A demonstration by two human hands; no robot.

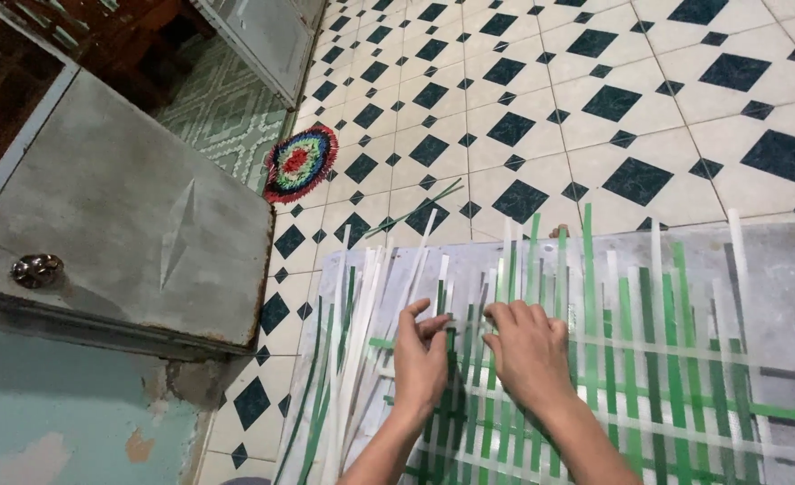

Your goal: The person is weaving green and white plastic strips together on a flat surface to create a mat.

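1. A half-woven mat of green and white strips lies flat on a grey board laid over the tiled floor, its loose strip ends fanning away from the person.
2. The left hand rests palm-down on the weave, fingers spread and curled onto the strips — no strip is clearly pinched.
3. The right hand presses down just beside it, fingers bent over the upright strips, gripping nothing that can be made out.
4. The step in hand looks like tightening a crosswise strip; the next move likely calls for lifting alternate uprights evenly.
5. Beyond — a grey metal door and a round multicoloured mat.
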